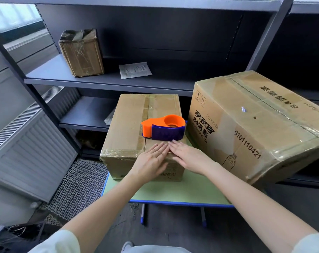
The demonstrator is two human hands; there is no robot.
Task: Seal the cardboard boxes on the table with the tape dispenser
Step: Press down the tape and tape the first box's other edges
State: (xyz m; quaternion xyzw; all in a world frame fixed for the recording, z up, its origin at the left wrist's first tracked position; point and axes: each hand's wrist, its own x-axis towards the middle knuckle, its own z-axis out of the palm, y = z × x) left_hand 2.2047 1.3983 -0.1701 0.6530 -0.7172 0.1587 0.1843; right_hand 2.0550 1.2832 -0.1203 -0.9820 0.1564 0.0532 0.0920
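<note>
Head view: left hand (152,158), right hand (187,155) flat, empty, on small box (129,125); tape dispenser (164,129) crosswise, nose leftward.

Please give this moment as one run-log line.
left hand: flat on small box | right hand: same | tape dispenser: on box, unheld

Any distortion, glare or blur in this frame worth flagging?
Head view: the wide-angle lens slants the shelf post; the window is blown out; tape on the small box shows sheen; left hand, right hand and dispenser are sharp.
</note>
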